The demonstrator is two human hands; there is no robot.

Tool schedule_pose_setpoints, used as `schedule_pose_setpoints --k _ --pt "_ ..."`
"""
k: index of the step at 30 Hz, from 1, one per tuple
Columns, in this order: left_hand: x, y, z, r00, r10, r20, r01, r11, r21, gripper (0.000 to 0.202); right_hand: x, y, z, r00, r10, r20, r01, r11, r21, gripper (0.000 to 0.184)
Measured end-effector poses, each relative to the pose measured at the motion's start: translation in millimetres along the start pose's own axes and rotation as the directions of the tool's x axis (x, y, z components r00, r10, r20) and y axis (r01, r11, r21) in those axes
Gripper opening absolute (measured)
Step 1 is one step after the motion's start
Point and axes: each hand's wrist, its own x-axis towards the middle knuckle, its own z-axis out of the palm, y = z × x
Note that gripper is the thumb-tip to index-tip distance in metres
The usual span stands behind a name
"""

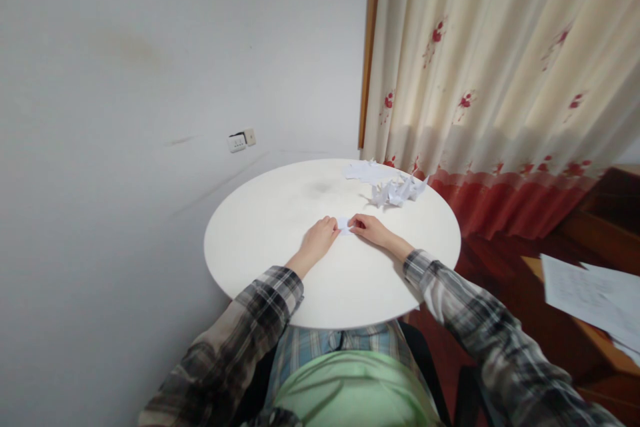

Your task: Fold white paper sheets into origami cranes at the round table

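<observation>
The left hand (pixel 321 235), fingers nearly closed, pinches a small piece of paper (pixel 343 222) near the middle of the round table (pixel 260 240). The right hand (pixel 371 228) curls loosely at its other edge, its grip unclear; folded papers (pixel 397 193) lie beyond.

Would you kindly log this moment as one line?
left hand: at small paper, left edge | right hand: at its right edge | paper pile: farther back, on white table
</observation>
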Motion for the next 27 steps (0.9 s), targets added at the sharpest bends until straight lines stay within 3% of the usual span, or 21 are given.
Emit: schedule_pose_setpoints --k 13,27 --pt "-2.3 6.1 -4.2 0.998 -0.06 0.006 0.059 0.991 0.121 0.012 -2.0 2.1 1.6 1.0 -0.002 -0.02 0.002 1.0 -0.006 0.013" --pt "-2.3 5.7 -6.3 0.999 -0.05 0.004 0.049 0.989 0.141 0.012 -1.2 5.4 -2.5 0.994 -0.107 -0.024 0.107 0.994 0.024 0.023"
